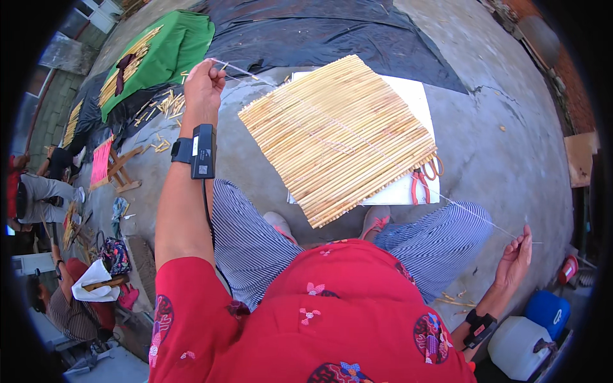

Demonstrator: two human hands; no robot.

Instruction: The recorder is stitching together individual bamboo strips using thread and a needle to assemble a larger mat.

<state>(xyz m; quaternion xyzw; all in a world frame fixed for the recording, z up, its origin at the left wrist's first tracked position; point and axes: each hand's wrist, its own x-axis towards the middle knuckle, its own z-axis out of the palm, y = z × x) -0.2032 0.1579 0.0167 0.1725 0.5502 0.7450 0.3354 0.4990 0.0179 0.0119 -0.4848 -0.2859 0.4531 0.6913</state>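
A square mat of pale straw-coloured sticks [338,140] lies slantwise before my knees, on a white board [415,102]. White string [471,209] runs across the mat and stretches out to both sides. Up at the far left, my left hand [205,83] is closed on the string, and a loop of it hangs toward the mat's corner. Out to the right, beyond my knee, my right hand [513,260] pinches the string's other end. A thin, needle-like line sticks out past its fingertips. Red-handled pliers [419,186] and orange-handled scissors [437,167] rest by the mat's right corner.
Dark sheeting [306,35] covers the ground ahead. A green cloth [185,48] with bundled sticks lies far left, near scattered short pieces [171,104]. A pink-strung wooden frame [105,165] and other people [76,303] are at left. Plastic jugs [520,345] stand lower right.
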